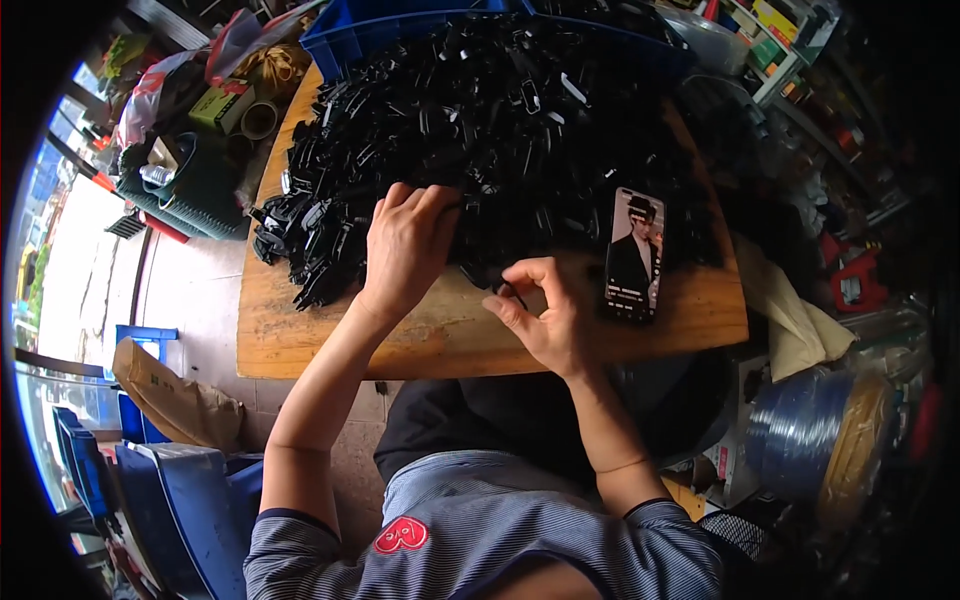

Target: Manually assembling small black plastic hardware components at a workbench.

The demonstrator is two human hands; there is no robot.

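Observation:
A big heap of small black plastic parts covers most of the wooden table. At the heap's near edge is my left hand, back upward and fingers curled down. Its fingertips are hidden among the dark parts, so what it grips does not show. To the right and nearer to me, my right hand pinches a thin black plastic part between thumb and index finger. Right of that hand, a phone with a lit screen showing a person rests against the heap.
Blue plastic crates stand at the table's far edge. On the floor at left are blue bins and a brown sack. A wrapped spool of clear tubing sits at right, below a pale cloth.

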